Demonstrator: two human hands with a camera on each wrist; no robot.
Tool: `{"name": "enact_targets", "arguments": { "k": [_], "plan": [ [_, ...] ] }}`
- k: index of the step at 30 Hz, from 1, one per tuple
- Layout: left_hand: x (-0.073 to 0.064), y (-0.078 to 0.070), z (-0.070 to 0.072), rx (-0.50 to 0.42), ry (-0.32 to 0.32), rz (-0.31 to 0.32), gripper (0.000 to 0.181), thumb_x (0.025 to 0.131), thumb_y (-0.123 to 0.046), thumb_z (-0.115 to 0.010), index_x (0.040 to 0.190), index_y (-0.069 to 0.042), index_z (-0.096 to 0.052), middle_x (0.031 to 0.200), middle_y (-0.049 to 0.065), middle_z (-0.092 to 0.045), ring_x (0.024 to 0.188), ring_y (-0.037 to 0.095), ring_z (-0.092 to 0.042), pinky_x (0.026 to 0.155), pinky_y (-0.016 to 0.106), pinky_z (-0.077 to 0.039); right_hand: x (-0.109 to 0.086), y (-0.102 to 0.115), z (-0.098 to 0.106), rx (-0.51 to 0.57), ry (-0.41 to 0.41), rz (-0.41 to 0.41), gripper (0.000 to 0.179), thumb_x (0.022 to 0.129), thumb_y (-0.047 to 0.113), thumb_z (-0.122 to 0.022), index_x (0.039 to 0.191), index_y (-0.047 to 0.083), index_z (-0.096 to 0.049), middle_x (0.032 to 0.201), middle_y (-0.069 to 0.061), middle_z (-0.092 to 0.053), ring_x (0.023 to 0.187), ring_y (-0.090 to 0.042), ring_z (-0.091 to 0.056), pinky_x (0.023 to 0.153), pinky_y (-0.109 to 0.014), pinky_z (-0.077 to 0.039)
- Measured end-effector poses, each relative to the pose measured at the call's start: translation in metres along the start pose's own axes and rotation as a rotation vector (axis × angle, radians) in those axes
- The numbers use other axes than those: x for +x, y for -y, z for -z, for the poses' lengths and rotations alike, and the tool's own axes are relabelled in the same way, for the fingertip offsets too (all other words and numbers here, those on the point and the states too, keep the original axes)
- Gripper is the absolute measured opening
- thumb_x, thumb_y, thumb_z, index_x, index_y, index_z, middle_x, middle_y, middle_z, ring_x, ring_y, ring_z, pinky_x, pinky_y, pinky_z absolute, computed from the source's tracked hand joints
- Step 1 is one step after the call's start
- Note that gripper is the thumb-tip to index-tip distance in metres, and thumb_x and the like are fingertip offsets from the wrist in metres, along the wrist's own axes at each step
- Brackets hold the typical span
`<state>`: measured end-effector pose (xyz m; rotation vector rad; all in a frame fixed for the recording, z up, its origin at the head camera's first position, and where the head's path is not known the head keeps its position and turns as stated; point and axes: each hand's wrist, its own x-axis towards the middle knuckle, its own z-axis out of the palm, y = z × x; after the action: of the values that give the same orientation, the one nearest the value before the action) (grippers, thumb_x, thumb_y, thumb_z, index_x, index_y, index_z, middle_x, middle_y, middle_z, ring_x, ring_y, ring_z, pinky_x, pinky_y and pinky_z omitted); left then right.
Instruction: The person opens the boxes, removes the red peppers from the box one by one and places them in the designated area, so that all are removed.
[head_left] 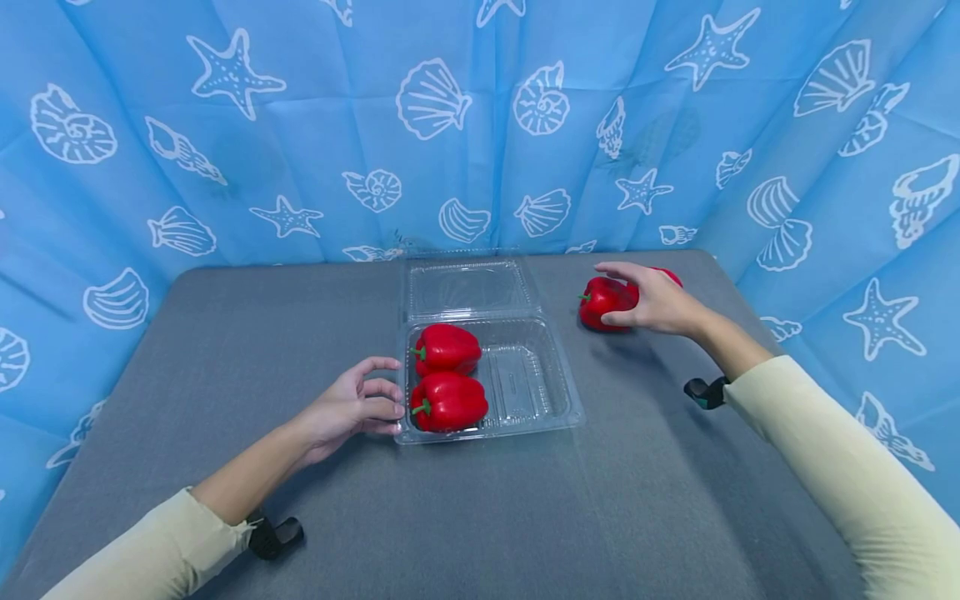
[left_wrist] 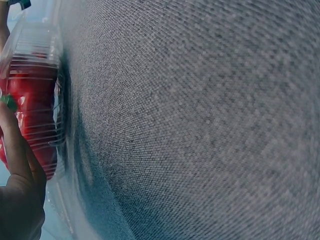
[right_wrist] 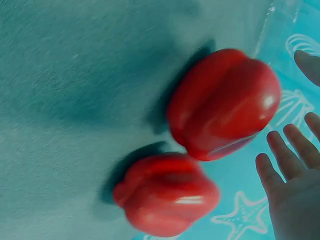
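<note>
A clear plastic clamshell box (head_left: pixel 558 400) lies with its lid folded back. Two red bell peppers with green stems, one nearer (head_left: pixel 450 402) and one behind it (head_left: pixel 447 348), fill its left side. My left hand (head_left: pixel 348 408) is at the box's left rim, fingers spread and lightly bent, fingertips right at the edge. Over on the right, my right hand (head_left: pixel 652 300) reaches over a third bell pepper (head_left: pixel 603 302), thumb and fingers spread apart. The right wrist view shows two peppers, a larger one (right_wrist: pixel 225 105) and a smaller one (right_wrist: pixel 167 194), with the fingers apart from both.
Grey cloth covers the table (head_left: pixel 480 517). A blue curtain (head_left: pixel 315 133) with white shell and starfish prints hangs right behind it. The clear lid (head_left: pixel 468 287) reaches the table's back edge. Another red pepper (head_left: pixel 667 273) is partly hidden behind my right hand.
</note>
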<state>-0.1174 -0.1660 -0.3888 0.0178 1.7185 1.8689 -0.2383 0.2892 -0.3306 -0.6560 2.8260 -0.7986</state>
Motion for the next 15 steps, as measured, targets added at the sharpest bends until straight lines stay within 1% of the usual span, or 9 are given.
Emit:
{"name": "enact_targets", "arguments": {
  "k": [3, 9, 11, 13, 15],
  "plan": [
    [0.0, 0.0, 0.0, -0.006, 0.004, -0.003, 0.066, 0.092, -0.005, -0.067, 0.145, -0.007, -0.028, 0.102, 0.008, -0.062, 0.086, 0.021, -0.066, 0.083, 0.036, -0.059, 0.001, 0.01, -0.001, 0.007, -0.002, 0.037, 0.078, 0.078, 0.015, -0.082, 0.146, 0.007, -0.044, 0.146, -0.019, -0.045, 0.129, -0.04, -0.044, 0.091, -0.06, -0.051],
    [0.0, 0.0, 0.0, -0.006, 0.005, -0.003, 0.065, 0.092, -0.005, -0.067, 0.145, -0.007, -0.028, 0.102, 0.008, -0.062, 0.086, 0.021, -0.066, 0.083, 0.036, -0.059, 0.004, 0.029, -0.006, 0.006, -0.016, 0.143, 0.073, 0.079, 0.015, -0.081, 0.144, 0.008, -0.048, 0.144, -0.016, -0.05, 0.131, -0.035, -0.047, 0.101, -0.06, -0.043],
    [0.0, 0.0, 0.0, -0.003, 0.004, -0.002, 0.065, 0.092, -0.005, -0.067, 0.145, -0.007, -0.028, 0.102, 0.008, -0.062, 0.086, 0.021, -0.066, 0.083, 0.037, -0.059, 0.004, 0.036, -0.008, 0.015, -0.017, 0.184, 0.073, 0.079, 0.015, -0.082, 0.144, 0.009, -0.049, 0.142, -0.016, -0.052, 0.13, -0.035, -0.049, 0.101, -0.06, -0.043],
    [0.0, 0.0, 0.0, -0.003, 0.002, -0.001, 0.065, 0.092, -0.005, -0.067, 0.144, -0.007, -0.029, 0.102, 0.008, -0.062, 0.086, 0.021, -0.066, 0.083, 0.037, -0.059, 0.004, 0.044, -0.01, 0.024, -0.009, 0.221, 0.076, 0.077, 0.015, -0.084, 0.144, 0.009, -0.049, 0.142, -0.016, -0.053, 0.128, -0.035, -0.051, 0.099, -0.06, -0.046],
    [0.0, 0.0, -0.001, -0.003, 0.001, -0.001, 0.065, 0.092, -0.006, -0.067, 0.144, -0.007, -0.029, 0.102, 0.008, -0.062, 0.086, 0.021, -0.066, 0.083, 0.037, -0.059, 0.004, 0.053, -0.012, 0.034, 0.012, 0.248, 0.078, 0.076, 0.015, -0.085, 0.145, 0.009, -0.048, 0.142, -0.015, -0.052, 0.128, -0.035, -0.051, 0.097, -0.059, -0.048]
  ]
}}
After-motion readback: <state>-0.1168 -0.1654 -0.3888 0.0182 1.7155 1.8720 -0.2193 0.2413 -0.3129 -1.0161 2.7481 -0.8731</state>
